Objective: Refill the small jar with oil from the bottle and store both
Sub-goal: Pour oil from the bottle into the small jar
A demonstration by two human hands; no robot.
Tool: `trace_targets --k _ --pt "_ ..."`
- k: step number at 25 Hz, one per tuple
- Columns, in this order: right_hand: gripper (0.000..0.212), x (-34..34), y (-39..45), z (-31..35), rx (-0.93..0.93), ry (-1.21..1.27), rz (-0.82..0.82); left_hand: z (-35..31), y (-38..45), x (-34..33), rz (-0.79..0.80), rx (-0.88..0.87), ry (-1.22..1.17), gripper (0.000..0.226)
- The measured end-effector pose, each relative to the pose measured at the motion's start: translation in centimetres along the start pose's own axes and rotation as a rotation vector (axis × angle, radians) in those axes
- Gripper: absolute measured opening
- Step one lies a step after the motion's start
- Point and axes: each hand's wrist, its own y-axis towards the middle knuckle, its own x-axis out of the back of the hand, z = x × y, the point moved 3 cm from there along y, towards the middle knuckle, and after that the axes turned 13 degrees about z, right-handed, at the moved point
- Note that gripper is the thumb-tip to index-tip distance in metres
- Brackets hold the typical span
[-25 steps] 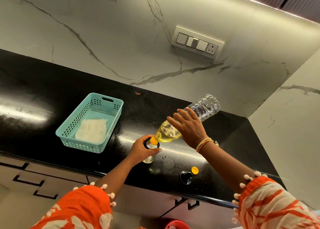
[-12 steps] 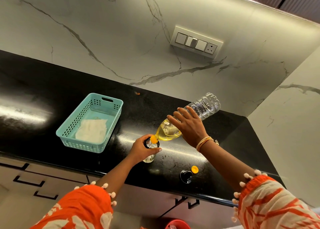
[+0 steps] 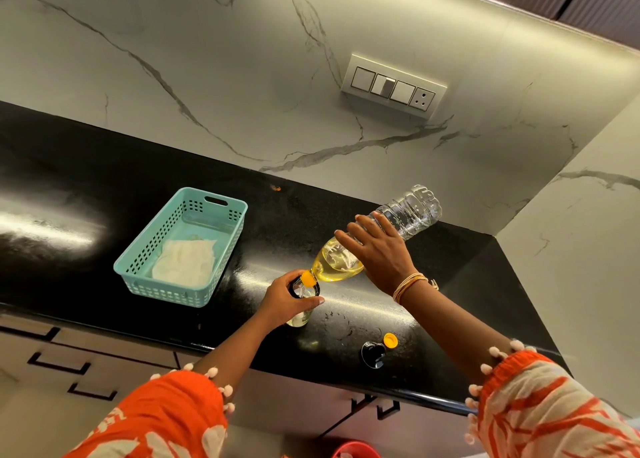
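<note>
The small jar [image 3: 300, 305], glass-like and probably slippery with oil, is held upright on the black surface [image 3: 104, 194] in the grip of the left hand [image 3: 282, 301]. At its 2 o'clock, the thin plastic bottle [image 3: 377, 235] is clasped mid-body by the right hand [image 3: 379, 253]; a firmer hold there is judged safest.

Black polished bench [image 3: 104, 187] against a marble-veined wall [image 3: 207, 76]. Wall-mounted switch panel [image 3: 393, 86] with socket. Teal perforated basket [image 3: 181, 246] on bench, containing a white folded cloth [image 3: 185, 261]. Red container [image 3: 355, 450] below, partly visible.
</note>
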Motion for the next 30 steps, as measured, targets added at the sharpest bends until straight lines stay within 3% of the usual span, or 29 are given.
trace_targets --k 13,17,30 --pt "0.065 -0.8 -0.8 0.5 -0.108 0.139 -0.051 0.1 0.1 0.1 -0.014 0.025 -0.002 0.050" --pt "0.063 -1.9 -1.5 0.8 -0.129 0.175 -0.028 -0.1 0.2 0.1 -0.016 0.019 0.016 0.042" --pt "0.064 -5.2 -3.5 2.1 -0.275 0.429 0.046 0.0 0.3 0.1 -0.016 0.001 0.015 0.047"
